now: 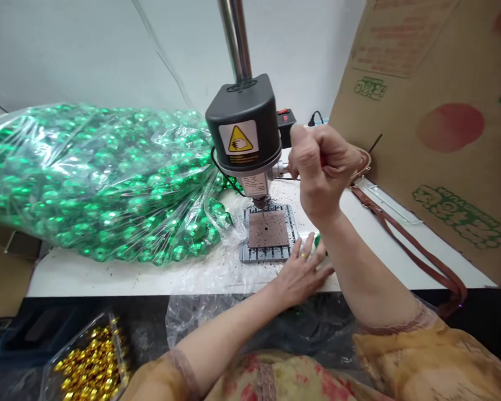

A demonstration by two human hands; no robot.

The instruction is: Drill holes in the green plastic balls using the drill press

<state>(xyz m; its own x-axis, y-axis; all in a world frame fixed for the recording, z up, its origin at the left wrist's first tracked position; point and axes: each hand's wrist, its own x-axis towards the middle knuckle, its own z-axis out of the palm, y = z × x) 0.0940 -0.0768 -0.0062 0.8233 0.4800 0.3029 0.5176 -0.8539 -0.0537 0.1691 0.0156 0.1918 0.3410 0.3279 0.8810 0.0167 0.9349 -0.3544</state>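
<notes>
A small bench drill (244,131) with a dark motor cap stands on the white table (108,273), its bit just above a brown pad on the ribbed base (268,231). My right hand (323,170) is closed in a fist round the drill's red-tipped feed lever at the machine's right side. My left hand (303,267) lies on the table just right of the base, fingers spread, a ring on one finger. A green bead (318,242) shows at its fingertips, partly hidden behind my right forearm.
A big clear plastic bag of shiny green beads (96,184) fills the table's left. A tray of gold beads (89,365) sits below the table edge at lower left. A cardboard box (438,122) leans at right, with a brown strap (404,239) beside it.
</notes>
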